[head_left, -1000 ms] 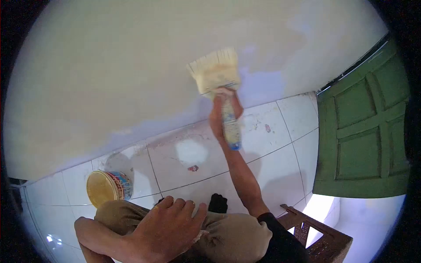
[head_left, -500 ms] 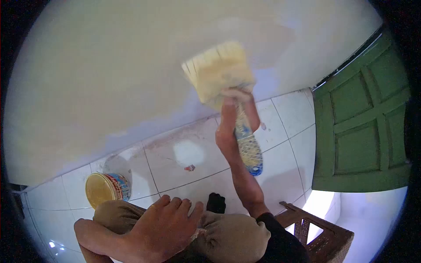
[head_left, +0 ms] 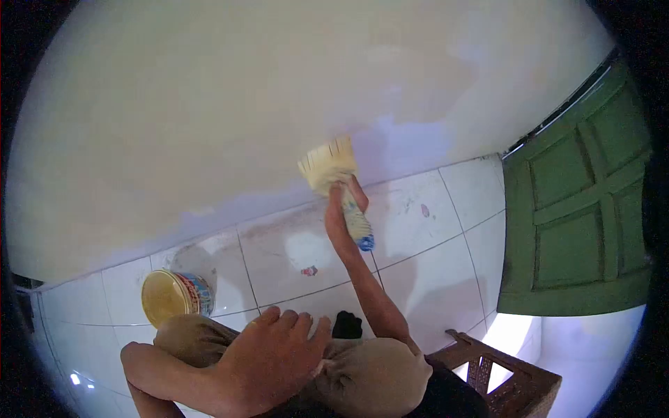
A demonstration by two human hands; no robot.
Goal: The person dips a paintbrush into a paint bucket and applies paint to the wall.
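In my right hand is a wide paintbrush, gripped near its head with the fingers closed round it. Pale yellow paint coats its bristles, which point up at the lower part of the wall. The handle, patterned with a blue end, slants down toward me. My left hand lies palm down over my lap, holding nothing, its fingers loosely apart. Just beyond my left knee stands a paint bucket with yellowish paint on its inside and a coloured label.
White floor tiles run along the wall, with paint smears and a small red scrap on them. On the right is a green panelled door. A brown woven-pattern plastic stool or chair stands at lower right. Bluish-white patches show low on the wall.
My right hand and the brush have moved away from me, down toward the wall's base and slightly left. My left hand stays on my lap.
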